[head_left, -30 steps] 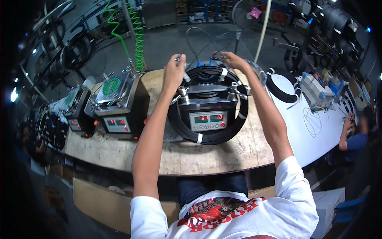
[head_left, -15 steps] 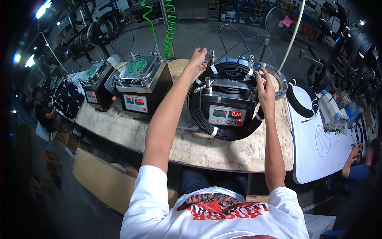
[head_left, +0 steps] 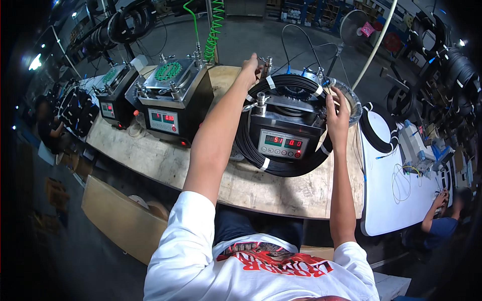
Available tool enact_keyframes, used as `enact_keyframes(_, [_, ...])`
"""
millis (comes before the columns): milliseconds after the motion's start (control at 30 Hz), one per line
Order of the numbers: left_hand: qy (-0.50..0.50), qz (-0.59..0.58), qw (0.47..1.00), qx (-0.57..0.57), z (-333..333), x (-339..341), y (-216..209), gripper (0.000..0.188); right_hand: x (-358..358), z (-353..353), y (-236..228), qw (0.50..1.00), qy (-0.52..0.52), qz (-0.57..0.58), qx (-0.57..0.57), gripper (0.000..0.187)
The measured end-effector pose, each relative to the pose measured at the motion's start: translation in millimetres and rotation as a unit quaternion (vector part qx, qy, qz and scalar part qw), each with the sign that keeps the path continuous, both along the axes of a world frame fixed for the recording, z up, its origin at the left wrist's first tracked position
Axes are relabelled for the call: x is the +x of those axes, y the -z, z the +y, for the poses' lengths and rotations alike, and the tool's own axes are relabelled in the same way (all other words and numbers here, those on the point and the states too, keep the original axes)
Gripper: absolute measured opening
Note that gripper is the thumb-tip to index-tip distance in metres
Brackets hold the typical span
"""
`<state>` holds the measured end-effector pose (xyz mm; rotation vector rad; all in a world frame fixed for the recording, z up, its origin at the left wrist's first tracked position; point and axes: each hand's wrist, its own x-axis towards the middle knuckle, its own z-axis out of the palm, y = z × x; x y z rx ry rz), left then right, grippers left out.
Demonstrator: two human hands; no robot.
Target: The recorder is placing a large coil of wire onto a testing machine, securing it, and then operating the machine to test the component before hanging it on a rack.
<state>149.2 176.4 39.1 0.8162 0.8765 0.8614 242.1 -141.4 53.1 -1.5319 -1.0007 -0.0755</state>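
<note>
A black box-shaped machine (head_left: 283,135) with a lit digital panel stands on the wooden bench (head_left: 211,175). A large coil of black cable (head_left: 296,165) banded with white tape lies draped around it. My left hand (head_left: 249,67) reaches to the machine's far left corner and closes on a metal clamp knob (head_left: 265,62) beside the coil. My right hand (head_left: 337,116) rests on the coil at the machine's right side, fingers curled on the cable.
Two similar machines (head_left: 173,103) (head_left: 116,95) sit to the left on the bench. A green spiral hose (head_left: 213,25) hangs behind. Another black coil (head_left: 379,130) lies on a white table (head_left: 396,200) at right, where another person's arm (head_left: 436,210) works.
The view has shifted, with the machine now further right. My right hand slid from the coil's far side down its right side. My left hand stayed at the far left corner.
</note>
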Motion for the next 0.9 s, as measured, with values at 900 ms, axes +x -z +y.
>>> enact_keyframes(900, [-0.132, 0.128, 0.755, 0.63, -97.2, -100.6, -16.6, 0.026, 1.0, 0.7, 5.5, 0.998, 0.027, -0.035, 0.044, 0.032])
